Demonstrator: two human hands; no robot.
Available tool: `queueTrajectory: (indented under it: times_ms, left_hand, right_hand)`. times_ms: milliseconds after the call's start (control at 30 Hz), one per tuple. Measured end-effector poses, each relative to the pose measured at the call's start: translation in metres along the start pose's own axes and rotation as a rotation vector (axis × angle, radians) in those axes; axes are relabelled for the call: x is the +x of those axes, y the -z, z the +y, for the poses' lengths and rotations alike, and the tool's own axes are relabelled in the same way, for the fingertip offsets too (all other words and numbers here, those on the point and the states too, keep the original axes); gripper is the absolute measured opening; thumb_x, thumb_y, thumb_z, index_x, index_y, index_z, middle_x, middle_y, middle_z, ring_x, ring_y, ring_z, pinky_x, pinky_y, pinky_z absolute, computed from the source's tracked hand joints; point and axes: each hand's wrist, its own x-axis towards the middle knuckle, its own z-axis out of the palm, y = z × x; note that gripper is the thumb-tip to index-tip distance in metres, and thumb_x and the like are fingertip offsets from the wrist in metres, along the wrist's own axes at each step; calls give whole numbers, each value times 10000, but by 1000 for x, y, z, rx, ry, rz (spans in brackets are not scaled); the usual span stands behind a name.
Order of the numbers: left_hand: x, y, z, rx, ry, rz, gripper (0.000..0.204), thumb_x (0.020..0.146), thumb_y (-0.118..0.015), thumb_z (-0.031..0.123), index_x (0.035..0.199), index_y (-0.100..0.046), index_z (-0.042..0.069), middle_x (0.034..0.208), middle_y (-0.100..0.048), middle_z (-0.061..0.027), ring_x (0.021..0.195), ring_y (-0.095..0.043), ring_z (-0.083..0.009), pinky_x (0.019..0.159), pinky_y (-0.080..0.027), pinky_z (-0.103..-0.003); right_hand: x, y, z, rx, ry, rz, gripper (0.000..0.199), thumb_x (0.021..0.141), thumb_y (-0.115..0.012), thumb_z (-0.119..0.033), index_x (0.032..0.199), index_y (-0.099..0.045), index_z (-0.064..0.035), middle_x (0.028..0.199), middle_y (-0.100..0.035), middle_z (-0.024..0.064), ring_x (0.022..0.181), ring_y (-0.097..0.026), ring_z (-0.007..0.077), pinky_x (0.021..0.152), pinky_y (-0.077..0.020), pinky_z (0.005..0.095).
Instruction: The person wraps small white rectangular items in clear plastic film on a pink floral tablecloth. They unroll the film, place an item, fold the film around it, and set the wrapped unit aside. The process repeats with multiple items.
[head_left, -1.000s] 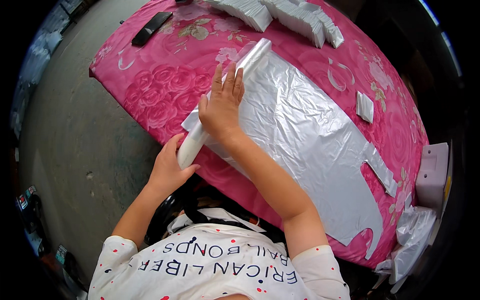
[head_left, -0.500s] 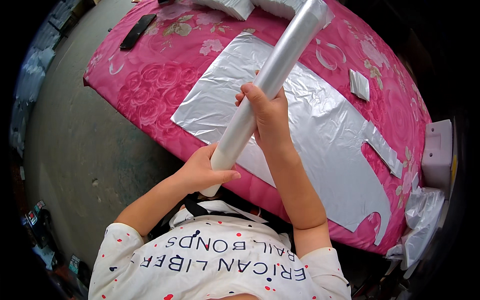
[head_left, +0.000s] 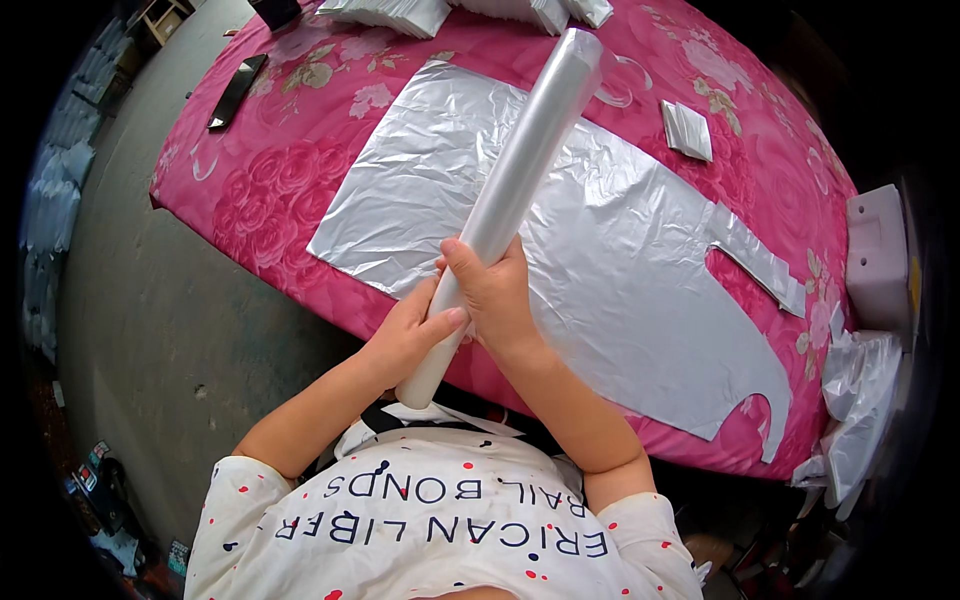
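Observation:
A long roll of clear plastic film (head_left: 520,170) is held up off the table, slanting from near my chest toward the far right. My right hand (head_left: 497,300) grips it around the lower part. My left hand (head_left: 408,335) clasps it just below, near the bottom end. Beneath the roll a large flat sheet of silvery plastic (head_left: 620,250), cut in a vest-like outline, lies spread on the table with the pink flowered cloth (head_left: 250,200).
A small folded silvery packet (head_left: 687,130) lies at the far right of the table. Stacks of folded white plastic (head_left: 400,12) sit along the far edge. A dark flat object (head_left: 236,90) lies at the far left. A white box (head_left: 878,260) and crumpled plastic (head_left: 850,410) are at the right.
The roll went from lying pressed on the sheet's left edge to being lifted clear of the table. Both hands have since shifted closer together at its lower end.

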Motion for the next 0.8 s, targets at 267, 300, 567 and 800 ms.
queueTrajectory:
  times_ms: [267, 300, 567, 800]
  left_hand:
    - [-21, 31, -2, 20, 392, -227, 351, 900, -505, 323, 1081, -489, 23, 793, -563, -67, 636, -568, -125, 586, -490, -279]
    - [-27, 37, -7, 32, 429, -248, 342, 895, -519, 311, 1076, -495, 21, 785, -563, -66, 630, -566, -124, 586, -491, -277]
    - [-53, 57, -27, 101, 599, -293, 322, 852, -590, 244, 1065, -536, 7, 785, -572, -62, 618, -559, -110, 591, -492, -262]
    - [-56, 60, -26, 105, 599, -316, 410, 816, -628, 344, 1031, -549, 3, 787, -571, -55, 615, -556, -101, 591, -487, -248]
  right_hand:
    - [29, 42, -37, 199, -30, 100, 520, 765, -687, -146, 1161, -388, 12, 895, -556, 108, 798, -597, 190, 721, -517, 315]
    - [37, 57, -46, 234, -6, 147, 506, 763, -687, -150, 1153, -404, 5, 904, -562, 112, 806, -597, 193, 724, -519, 316]
    - [54, 142, -81, -245, 24, 174, 221, 852, -592, -216, 984, -576, -41, 846, -596, 35, 681, -525, 62, 606, -426, 191]
    - [50, 137, -95, -664, -244, -198, 242, 836, -630, -287, 855, -630, -45, 668, -549, -25, 561, -465, 32, 503, -354, 175]
